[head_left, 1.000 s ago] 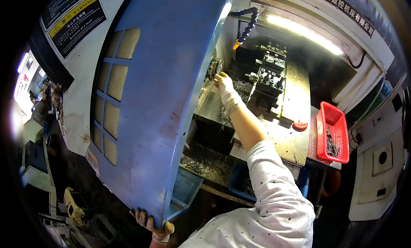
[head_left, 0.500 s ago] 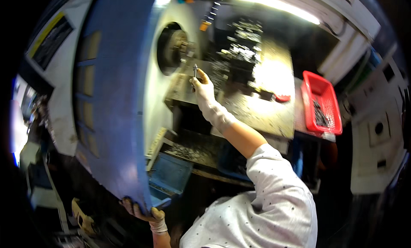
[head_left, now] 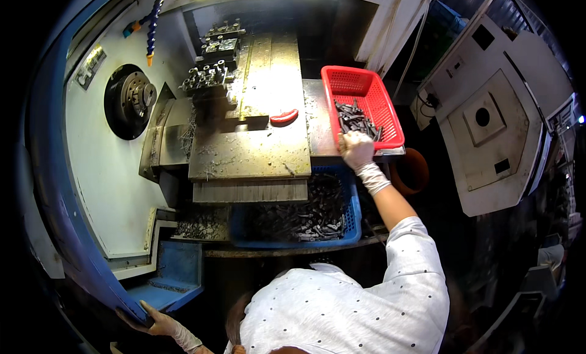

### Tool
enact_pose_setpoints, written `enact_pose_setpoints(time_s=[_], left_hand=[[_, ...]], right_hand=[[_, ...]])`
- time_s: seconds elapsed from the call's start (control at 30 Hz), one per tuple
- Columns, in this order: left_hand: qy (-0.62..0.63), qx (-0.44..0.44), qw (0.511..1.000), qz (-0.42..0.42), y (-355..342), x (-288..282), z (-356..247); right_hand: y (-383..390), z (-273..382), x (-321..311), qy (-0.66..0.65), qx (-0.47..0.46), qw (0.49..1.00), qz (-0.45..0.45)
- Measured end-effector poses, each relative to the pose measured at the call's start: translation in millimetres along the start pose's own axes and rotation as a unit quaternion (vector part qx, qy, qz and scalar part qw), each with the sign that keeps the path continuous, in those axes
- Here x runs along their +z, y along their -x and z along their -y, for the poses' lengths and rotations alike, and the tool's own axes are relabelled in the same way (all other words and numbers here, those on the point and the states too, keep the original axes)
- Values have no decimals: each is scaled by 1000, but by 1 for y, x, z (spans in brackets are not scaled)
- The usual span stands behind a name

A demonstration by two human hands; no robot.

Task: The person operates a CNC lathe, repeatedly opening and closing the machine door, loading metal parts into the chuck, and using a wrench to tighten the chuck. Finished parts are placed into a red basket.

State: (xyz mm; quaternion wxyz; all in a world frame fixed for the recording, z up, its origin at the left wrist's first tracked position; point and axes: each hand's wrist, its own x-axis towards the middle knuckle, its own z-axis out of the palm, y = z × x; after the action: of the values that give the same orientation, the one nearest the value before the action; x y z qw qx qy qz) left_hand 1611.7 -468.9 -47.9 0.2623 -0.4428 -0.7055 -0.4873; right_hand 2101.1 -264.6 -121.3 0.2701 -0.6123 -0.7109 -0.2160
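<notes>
My right hand, in a pale glove, is at the near left corner of a red plastic basket. Its fingers are curled, and whatever they hold is hidden. Just beyond the fingertips, dark slender metal parts lie heaped in the basket. At the lower left my left hand, also gloved, grips the lower edge of the blue machine door, its fingers partly hidden behind it. Away from both hands, the lathe chuck sits in the pale machine wall.
Tool holders with bolts stand on the machine bed, where a red-handled object also lies. Below is a blue crate full of dark parts. A blue tray is near the door, and a brown bucket beside the basket.
My right hand has moved from near the chuck, where it held a small metal part, rightward to the red basket. My left hand stays on the door. The view has swung right.
</notes>
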Motion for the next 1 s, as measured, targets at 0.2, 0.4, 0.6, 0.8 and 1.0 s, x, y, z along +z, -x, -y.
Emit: enact_pose_setpoints(time_s=[0.2,0.4,0.6,0.8,1.0], left_hand=[[-65,-25,996,-50,-4,11,16],[-43,-40,995,-82,4,6,1],[2,-46,994,-99,-4,5,11],[-2,-54,993,-103,-5,12,6],[-5,-55,995,-80,-3,12,0]], right_hand=[[-20,58,20,-74,-7,997,-18],[5,-4,-31,-232,80,965,-93],[179,-61,-2,145,244,832,477],[311,-67,86,53,279,897,340],[281,-45,5,-305,485,817,63]])
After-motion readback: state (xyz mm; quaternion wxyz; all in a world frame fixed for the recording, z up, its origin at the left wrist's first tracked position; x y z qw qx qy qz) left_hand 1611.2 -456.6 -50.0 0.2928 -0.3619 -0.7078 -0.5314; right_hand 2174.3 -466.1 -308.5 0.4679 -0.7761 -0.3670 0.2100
